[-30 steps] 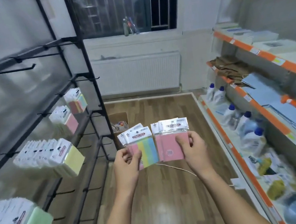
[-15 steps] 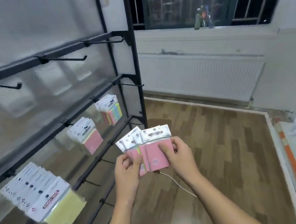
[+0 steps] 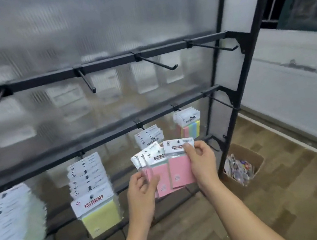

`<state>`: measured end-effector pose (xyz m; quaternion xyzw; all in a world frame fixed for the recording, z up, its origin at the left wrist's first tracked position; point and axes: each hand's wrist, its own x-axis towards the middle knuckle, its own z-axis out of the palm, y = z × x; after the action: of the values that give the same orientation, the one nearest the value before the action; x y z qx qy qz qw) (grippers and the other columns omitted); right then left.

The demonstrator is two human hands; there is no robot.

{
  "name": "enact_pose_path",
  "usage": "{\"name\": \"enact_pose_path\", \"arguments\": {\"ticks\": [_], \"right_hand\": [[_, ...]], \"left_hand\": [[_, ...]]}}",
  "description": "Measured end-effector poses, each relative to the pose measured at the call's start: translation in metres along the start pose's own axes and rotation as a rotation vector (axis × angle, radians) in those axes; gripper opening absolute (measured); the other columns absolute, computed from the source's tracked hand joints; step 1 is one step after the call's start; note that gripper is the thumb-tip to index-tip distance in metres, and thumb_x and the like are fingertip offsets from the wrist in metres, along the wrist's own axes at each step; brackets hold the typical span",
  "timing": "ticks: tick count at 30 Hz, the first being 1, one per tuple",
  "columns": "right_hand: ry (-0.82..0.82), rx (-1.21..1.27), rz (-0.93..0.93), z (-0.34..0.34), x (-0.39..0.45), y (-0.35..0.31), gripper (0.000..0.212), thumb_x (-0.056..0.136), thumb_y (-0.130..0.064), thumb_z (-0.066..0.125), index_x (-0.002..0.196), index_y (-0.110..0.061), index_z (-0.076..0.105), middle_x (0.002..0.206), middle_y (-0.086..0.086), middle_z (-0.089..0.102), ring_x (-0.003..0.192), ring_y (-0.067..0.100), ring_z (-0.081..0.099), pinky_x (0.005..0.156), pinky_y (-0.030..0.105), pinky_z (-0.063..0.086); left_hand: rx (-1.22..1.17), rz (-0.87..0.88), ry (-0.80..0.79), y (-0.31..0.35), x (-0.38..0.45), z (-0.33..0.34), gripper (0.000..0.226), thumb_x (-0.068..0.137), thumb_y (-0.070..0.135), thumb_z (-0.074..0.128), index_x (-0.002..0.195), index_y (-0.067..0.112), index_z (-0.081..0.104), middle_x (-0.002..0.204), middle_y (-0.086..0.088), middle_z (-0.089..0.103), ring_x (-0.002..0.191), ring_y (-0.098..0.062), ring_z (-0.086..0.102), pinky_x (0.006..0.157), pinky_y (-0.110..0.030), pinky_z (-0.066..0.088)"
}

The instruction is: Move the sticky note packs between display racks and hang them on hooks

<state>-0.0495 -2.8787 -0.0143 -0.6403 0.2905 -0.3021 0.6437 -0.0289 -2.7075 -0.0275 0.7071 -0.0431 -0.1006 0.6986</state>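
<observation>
Fingers of the right hand curled around one pink sticky note pack, thumb pressed on its white header card, while the left hand pinched a fanned bunch of pink packs at their lower left corner. Every pack stood upright, long axis vertical, header cards up and fanning slightly leftward. They were flat, glossy plastic sleeves over square paper pads, held just in front of the black metal display rack with its ribbed translucent backing, below the bare upper hooks. Yellow packs hung to the left, striped ones farther right.
</observation>
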Motion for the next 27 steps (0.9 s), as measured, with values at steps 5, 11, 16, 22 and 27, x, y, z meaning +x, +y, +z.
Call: {"name": "enact_pose_path", "arguments": {"ticks": [5,11,16,22,27], "right_hand": [[0.080,-0.036,-0.095,-0.002,0.031,-0.001,0.015,0.096,-0.024,0.062,0.093,-0.010,0.060,0.078,0.011,0.069,0.062,0.012,0.060,0.056,0.025,0.045],[-0.217,-0.193,-0.178,0.043,0.033,0.003,0.012,0.094,-0.026,0.066,0.086,-0.018,0.063,0.075,0.009,0.065,0.066,0.011,0.055,0.059,0.024,0.041],[-0.201,-0.209,-0.140,0.065,0.046,0.011,0.015,0.094,-0.031,0.065,0.083,-0.021,0.061,0.084,0.018,0.065,0.068,0.017,0.054,0.060,0.028,0.042],[-0.202,-0.208,-0.115,0.069,0.056,0.016,0.020,0.093,-0.030,0.067,0.088,-0.011,0.062,0.074,0.010,0.059,0.065,0.011,0.049,0.056,0.019,0.039],[-0.128,-0.310,-0.284,0.064,0.052,0.008,0.030,0.090,-0.035,0.071,0.112,-0.021,0.056,0.105,-0.010,0.056,0.095,0.003,0.053,0.080,0.011,0.042]], "left_hand": [[-0.017,0.018,0.135,0.004,0.011,-0.017,0.037,0.088,0.026,0.071,0.120,0.024,0.052,0.116,0.009,0.061,0.104,0.001,0.060,0.084,-0.017,0.048],[-0.052,0.012,0.203,0.007,0.015,-0.023,0.036,0.088,0.025,0.071,0.120,0.025,0.052,0.120,0.006,0.060,0.106,0.000,0.059,0.090,-0.023,0.049],[-0.049,0.022,0.236,0.006,0.015,-0.020,0.034,0.087,0.025,0.072,0.116,0.029,0.053,0.123,0.006,0.058,0.114,-0.009,0.058,0.099,-0.029,0.046],[-0.039,0.032,0.279,0.001,0.016,-0.011,0.029,0.085,0.022,0.074,0.105,0.034,0.055,0.116,0.012,0.062,0.108,0.004,0.058,0.098,-0.025,0.047],[-0.015,0.022,0.333,-0.003,0.021,-0.005,0.031,0.082,0.027,0.076,0.104,0.036,0.056,0.118,0.007,0.064,0.110,-0.005,0.062,0.099,-0.027,0.048]]}}
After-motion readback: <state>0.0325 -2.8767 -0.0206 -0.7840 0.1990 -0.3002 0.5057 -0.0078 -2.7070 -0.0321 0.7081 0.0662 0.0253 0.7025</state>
